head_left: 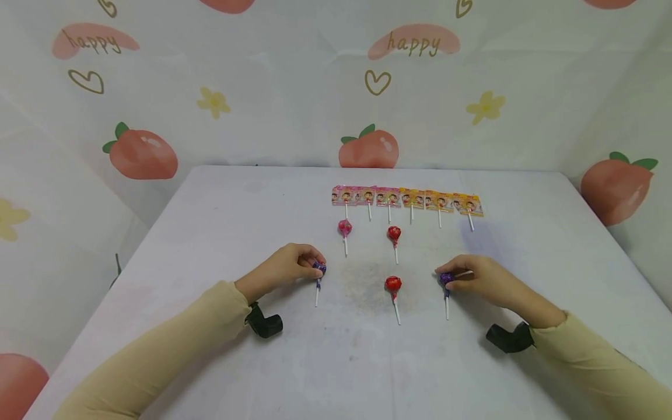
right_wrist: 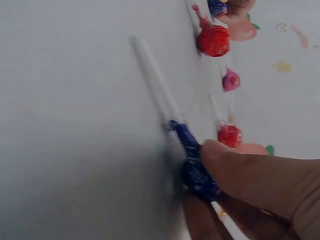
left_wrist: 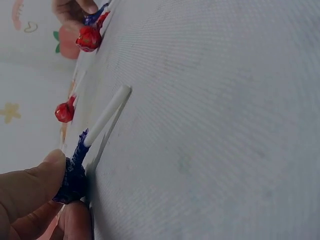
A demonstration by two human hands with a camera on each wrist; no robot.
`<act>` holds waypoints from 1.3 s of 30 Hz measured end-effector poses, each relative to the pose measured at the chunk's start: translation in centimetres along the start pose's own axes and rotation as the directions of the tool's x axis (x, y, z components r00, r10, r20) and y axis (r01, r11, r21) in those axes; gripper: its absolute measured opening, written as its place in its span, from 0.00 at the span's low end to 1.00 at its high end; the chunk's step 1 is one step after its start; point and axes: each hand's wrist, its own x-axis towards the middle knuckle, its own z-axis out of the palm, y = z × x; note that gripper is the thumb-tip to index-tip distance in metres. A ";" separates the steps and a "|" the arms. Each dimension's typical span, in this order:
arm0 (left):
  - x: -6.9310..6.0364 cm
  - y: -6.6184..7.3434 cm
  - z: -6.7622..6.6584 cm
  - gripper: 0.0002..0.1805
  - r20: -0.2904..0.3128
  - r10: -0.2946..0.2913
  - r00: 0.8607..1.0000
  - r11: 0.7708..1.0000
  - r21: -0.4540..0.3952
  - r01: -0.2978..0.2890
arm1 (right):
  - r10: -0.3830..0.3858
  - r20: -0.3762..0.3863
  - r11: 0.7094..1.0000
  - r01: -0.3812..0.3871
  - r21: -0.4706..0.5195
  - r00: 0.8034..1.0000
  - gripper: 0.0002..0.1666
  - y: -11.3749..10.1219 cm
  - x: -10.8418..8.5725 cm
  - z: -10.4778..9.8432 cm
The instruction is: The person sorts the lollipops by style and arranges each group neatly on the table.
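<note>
My left hand [head_left: 294,262] pinches the purple-wrapped head of a lollipop [head_left: 318,284], its white stick pointing toward me. Seen from the left wrist, thumb and fingers grip the dark blue-purple wrapper [left_wrist: 73,180] close to the table, and the stick's tip is at the surface. On the right, my right hand [head_left: 485,282] pinches a second purple lollipop [head_left: 446,281] by its head. The right wrist view shows the thumb [right_wrist: 240,167] against that wrapper [right_wrist: 196,172]. Between the hands lies a red lollipop [head_left: 393,284], and another red lollipop [head_left: 394,234] lies farther back.
A pink lollipop [head_left: 345,227] lies left of the farther red one. Behind them runs a row of flat-packed lollipops, pink packets [head_left: 388,197] on the left and orange packets [head_left: 439,201] on the right. A patterned cloth [head_left: 262,76] hangs behind the white table [head_left: 252,198].
</note>
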 end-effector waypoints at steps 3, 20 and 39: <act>0.0 0.0 -0.1 0.12 0.004 -0.003 1.000 1.000 0.000 0.003 | -0.015 0.044 1.000 0.016 -0.017 0.999 0.15 -0.8 0.4 -0.8; 0.1 0.0 -0.2 0.12 0.003 0.010 1.000 1.000 -0.005 -0.010 | -0.164 -0.057 0.974 0.171 0.146 0.985 0.17 -10.7 5.2 -0.8; 0.5 -0.4 -0.1 0.12 0.012 0.050 0.999 0.999 0.018 -0.051 | -0.166 0.023 0.972 0.159 0.174 0.986 0.13 -12.6 9.4 8.9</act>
